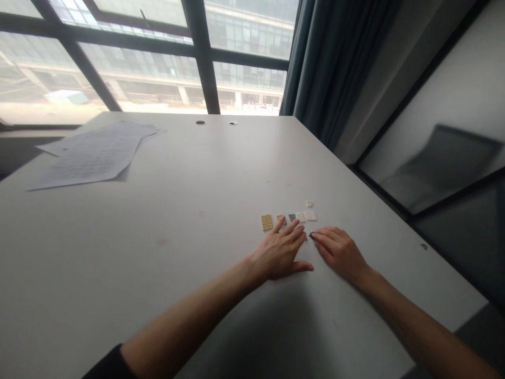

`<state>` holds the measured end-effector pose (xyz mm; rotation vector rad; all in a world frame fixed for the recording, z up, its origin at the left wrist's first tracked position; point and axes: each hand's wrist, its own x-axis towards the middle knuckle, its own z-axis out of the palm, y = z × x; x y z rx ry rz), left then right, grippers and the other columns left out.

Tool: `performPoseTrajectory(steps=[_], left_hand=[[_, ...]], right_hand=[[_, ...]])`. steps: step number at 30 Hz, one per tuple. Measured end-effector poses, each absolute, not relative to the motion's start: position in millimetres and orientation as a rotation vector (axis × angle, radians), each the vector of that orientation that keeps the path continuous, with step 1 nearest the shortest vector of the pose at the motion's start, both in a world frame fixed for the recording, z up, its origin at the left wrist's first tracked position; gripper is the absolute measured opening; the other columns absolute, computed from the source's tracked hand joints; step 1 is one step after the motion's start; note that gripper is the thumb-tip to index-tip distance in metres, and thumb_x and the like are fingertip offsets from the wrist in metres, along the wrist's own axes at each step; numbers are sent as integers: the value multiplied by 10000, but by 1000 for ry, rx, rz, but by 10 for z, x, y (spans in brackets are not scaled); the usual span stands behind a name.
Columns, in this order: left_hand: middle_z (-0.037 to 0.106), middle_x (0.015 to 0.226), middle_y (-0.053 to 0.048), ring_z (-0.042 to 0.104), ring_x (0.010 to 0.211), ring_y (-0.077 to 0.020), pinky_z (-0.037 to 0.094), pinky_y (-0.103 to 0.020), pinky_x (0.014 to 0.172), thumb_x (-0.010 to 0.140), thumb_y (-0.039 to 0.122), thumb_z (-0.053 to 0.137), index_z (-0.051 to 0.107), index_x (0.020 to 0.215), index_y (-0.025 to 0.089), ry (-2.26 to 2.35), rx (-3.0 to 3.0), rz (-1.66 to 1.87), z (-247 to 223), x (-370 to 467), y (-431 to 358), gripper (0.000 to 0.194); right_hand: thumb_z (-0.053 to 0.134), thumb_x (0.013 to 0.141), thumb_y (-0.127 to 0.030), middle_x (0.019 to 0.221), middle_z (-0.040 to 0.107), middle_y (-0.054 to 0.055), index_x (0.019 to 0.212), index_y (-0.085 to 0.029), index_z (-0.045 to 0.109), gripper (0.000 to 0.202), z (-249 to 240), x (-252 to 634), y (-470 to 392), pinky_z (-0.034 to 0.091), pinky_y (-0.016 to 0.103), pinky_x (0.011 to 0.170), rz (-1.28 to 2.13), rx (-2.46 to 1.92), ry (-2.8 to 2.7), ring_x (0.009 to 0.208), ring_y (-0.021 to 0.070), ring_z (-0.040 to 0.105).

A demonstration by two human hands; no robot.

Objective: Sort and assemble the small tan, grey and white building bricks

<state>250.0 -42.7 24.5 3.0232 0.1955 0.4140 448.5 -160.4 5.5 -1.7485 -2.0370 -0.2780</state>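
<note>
My left hand (281, 248) lies with fingers spread over a row of small block-like pieces, partly covering them. Left of its fingertips is a tan studded piece or cluster (266, 222); a second tan one (280, 218) is half hidden by the index finger. Beyond the other fingers are a dark grey cluster (292, 217), a white one (300, 216) and a plain pale one (311, 216). A smaller cream piece (309, 203) lies behind them. My right hand (340, 251) is closed, its fingertips pinching a tiny dark piece (311, 235) at the table surface.
The white table (189, 210) runs up to the window. Printed sheets of paper (98, 150) lie at the far left. Two round inserts (200, 122) are near the back edge. A small dark object (424, 246) sits by the right edge. A dark curtain (323, 68) hangs behind.
</note>
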Motion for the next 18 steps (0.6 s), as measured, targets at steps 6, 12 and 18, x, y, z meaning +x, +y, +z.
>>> performPoseTrajectory(steps=[6,12,18], left_hand=[[455,1420,-128,306,1382,-275,184,-488,1157,905,563,425,419,1376,145,469,2968,578,528,1593,-132,630],[557,1330,-88,404,1327,-270,309,-484,1102,922,455,451,491,1315,218,952,2870,692,357,411,-65,460],[574,1312,-83,441,1301,-278,336,-476,1087,889,438,502,521,1287,231,1048,2866,640,38,-62,-270,449]], right_hand=[[502,892,-173,1030,672,103,1079,-169,640,232,186,4145,-1593,489,410,884,-273,-1602,-2004,978,230,602],[505,891,-186,1116,653,117,1160,-106,586,292,196,3147,-1484,479,374,927,11,-1199,-2340,1038,225,576],[452,904,-121,1110,647,138,1187,-107,560,304,94,2572,-1325,481,346,915,42,-1080,-2484,1059,213,575]])
